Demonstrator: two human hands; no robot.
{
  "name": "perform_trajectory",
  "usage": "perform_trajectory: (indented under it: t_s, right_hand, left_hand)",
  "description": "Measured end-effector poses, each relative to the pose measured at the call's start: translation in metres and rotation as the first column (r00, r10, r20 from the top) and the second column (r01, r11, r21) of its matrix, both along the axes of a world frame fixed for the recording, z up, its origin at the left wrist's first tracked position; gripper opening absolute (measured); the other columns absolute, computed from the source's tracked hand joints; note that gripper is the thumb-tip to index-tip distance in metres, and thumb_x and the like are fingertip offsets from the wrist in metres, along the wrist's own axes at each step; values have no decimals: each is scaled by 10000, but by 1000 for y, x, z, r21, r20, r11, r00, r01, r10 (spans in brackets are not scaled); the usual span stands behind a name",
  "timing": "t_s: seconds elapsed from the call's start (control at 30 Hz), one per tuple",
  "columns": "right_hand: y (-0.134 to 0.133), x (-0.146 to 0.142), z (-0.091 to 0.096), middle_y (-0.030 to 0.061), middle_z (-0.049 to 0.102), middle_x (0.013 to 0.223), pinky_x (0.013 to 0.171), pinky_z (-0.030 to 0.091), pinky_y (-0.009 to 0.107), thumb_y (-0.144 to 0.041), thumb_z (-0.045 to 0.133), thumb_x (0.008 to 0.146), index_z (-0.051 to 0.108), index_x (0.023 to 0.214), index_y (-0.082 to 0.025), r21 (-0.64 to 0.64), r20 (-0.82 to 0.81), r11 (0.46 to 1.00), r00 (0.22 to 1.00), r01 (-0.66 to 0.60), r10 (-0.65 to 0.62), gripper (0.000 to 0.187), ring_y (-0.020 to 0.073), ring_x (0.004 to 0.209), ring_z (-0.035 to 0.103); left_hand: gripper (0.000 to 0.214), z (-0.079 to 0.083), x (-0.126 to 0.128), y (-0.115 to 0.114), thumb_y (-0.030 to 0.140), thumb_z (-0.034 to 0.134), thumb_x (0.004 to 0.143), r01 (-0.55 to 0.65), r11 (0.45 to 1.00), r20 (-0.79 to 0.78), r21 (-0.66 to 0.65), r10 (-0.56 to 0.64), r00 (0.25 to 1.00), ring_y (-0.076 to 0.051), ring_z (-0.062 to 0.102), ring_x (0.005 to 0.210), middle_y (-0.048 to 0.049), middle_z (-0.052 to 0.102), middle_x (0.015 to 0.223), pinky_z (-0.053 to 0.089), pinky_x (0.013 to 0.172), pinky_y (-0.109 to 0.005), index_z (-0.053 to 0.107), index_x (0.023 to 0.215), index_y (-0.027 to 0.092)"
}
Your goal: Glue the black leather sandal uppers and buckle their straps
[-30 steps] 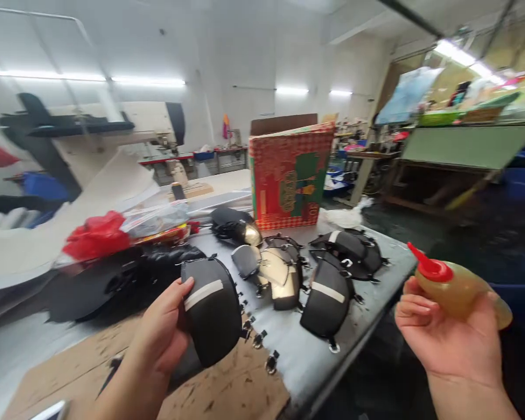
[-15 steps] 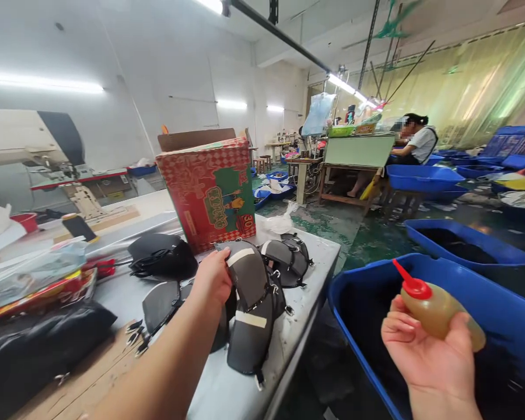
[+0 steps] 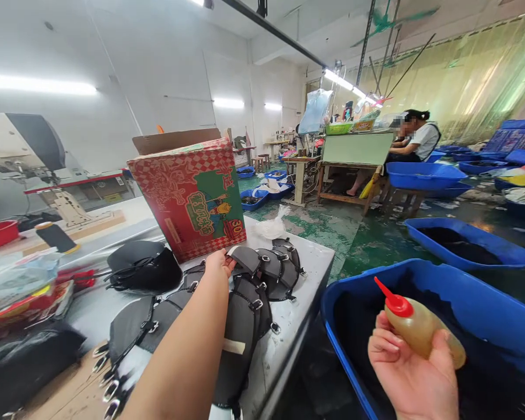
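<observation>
My left hand (image 3: 217,265) reaches over the table and pinches the far-left edge of a black curved panel (image 3: 247,260) with a silver buckle and a pale strip. Other black curved panels (image 3: 283,273) with buckles overlap around it. One nearer panel (image 3: 233,373) bears a cream strip. My forearm hides part of the pile. Off to the right, my right hand (image 3: 413,361) is wrapped around a squeeze bottle (image 3: 424,333) of amber liquid, its red nozzle pointing up and left. The bottle is above a blue tub (image 3: 332,315).
A red and green carton (image 3: 188,198) stands behind the panels, beside a black bundle (image 3: 144,267). A sewing machine (image 3: 65,198) and thread cone (image 3: 55,235) are at left. The grey table's edge (image 3: 308,315) borders the tub. Another person (image 3: 420,140) sits farther back.
The panel in my left hand has gone from showing its broad face to lying flatter, farther back on the pile. My right hand with the bottle sits slightly lower and more left in view.
</observation>
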State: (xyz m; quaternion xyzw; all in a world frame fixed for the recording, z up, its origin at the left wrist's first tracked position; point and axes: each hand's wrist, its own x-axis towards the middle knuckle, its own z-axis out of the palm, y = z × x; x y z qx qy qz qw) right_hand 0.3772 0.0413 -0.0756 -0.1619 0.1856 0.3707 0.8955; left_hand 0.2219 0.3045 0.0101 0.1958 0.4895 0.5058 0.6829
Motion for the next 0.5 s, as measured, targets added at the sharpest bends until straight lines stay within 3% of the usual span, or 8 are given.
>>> perform_trajectory:
  t_s: [0.1,0.17,0.23,0.3,0.37,0.43,0.5]
  right_hand:
    - [3,-4,-5,43,577,686,334,409,127,-511,652,607,561,944,-85,7,33,1000,999,-23,23,551,39,414,424]
    - [6,-9,-6,44,585,690,339,412,124,-508,676,582,570,923,-98,12,68,998,996,-58,57,543,38,419,428]
    - [8,-16,-7,43,589,690,340,413,122,-508,702,549,575,899,-101,10,97,995,991,-96,94,552,37,421,428]
    - [9,-23,-7,42,590,685,338,414,120,-499,741,490,583,884,-94,3,107,992,986,-128,127,587,32,420,425]
    - [8,-32,-5,38,589,679,337,418,117,-486,781,413,594,875,-94,-15,134,986,977,-167,167,635,27,419,424]
    - [6,-43,-1,27,584,664,327,418,114,-472,815,339,605,866,-112,-37,196,977,958,-208,211,672,24,414,423]
    - [4,-56,7,14,569,634,314,418,109,-448,841,289,614,832,-137,-50,280,968,927,-246,250,666,27,405,422]
  left_hand:
    - [337,14,-15,-14,277,531,854,-4,1000,-78,-14,3,997,-233,548,1009,-97,516,1200,483,818,-445,494,1169,162]
    - [331,31,-32,-37,218,548,837,11,1000,-101,28,-8,995,-249,520,1079,-120,502,1237,455,873,-441,506,1157,143]
    - [316,49,-59,-70,124,582,780,25,991,-103,134,-12,995,-238,501,1130,-153,520,1234,423,923,-346,558,1096,120]
    - [286,60,-99,-108,96,580,754,13,956,-110,294,21,994,-193,539,1092,-90,586,1181,406,934,-275,611,1025,179]
    - [309,63,-150,-146,168,645,713,111,834,-333,541,92,938,-192,545,1072,-44,617,1154,443,862,-225,636,1019,213]
    - [325,57,-202,-183,166,691,666,60,847,-516,528,264,815,-169,589,957,-43,692,968,467,748,-146,656,987,198]
    - [170,44,-247,-219,92,626,691,-180,874,-488,451,410,770,-126,612,734,-28,701,794,480,598,-117,673,835,170]
